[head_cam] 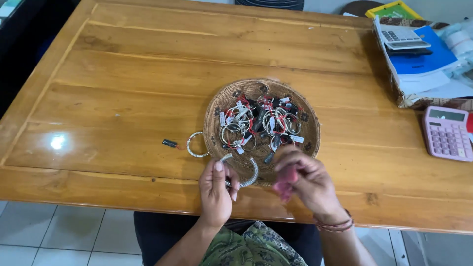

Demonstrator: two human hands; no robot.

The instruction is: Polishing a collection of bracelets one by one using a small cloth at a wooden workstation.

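Note:
My left hand (216, 189) grips a silver open bangle (247, 170) at the near edge of a round woven tray (215, 106). My right hand (303, 180) is closed on a small pink cloth (286, 183) just to the right of the bangle. The tray holds several silver bangles with red strings and small white tags (258, 120). Another silver bangle (195, 145) lies on the wooden table (123, 98) left of the tray, with a small black tag (169, 143) beside it.
A pink calculator (446, 133) lies at the right edge of the table. Behind it is a box with a blue book (433, 56) and a white calculator (403, 37). Tiled floor (64, 236) shows below the table's near edge.

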